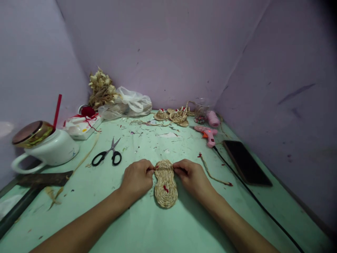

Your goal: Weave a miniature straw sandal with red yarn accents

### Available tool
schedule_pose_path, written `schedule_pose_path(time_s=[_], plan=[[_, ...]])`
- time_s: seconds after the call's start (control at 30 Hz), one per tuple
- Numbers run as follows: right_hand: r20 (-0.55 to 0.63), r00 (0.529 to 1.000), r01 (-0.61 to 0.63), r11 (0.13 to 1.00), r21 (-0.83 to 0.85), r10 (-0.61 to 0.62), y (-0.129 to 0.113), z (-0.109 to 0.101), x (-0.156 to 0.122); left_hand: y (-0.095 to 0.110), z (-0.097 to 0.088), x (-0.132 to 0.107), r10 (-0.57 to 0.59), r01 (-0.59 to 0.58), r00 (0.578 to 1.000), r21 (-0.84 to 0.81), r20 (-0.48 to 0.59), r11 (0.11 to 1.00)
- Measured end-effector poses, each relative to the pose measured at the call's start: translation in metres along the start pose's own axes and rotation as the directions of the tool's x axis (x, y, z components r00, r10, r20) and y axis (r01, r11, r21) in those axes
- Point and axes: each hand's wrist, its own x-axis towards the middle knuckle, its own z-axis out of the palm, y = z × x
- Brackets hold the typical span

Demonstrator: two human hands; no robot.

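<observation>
Left hand [138, 177] and right hand [193, 177] — both pinching woven sole [165, 181]; mark [73, 152] on mug [59, 147] unreadable.

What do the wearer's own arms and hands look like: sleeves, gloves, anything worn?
Left hand and right hand: ungloved. Left forearm and right forearm: no sleeve in view, tapering to the wrists. No watch, bracelet, cable or clear marking on either. No ring visible, though some fingers are partly hidden.

Green tabletop [131, 228] (scraps [168, 135] and all) with scissors [113, 149], phone [246, 163], glue gun [209, 133].
</observation>
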Motion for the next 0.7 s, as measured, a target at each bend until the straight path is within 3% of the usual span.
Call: schedule_pose_path(time_s=[0.7], plan=[[-0.053,0.994,-0.098,0.990,-0.099,0.093,-0.0050,0.0056,-0.0032,0.0047,0.0042,0.0020,-0.111,0.107,0.994,-0.125,-0.023,0.986]])
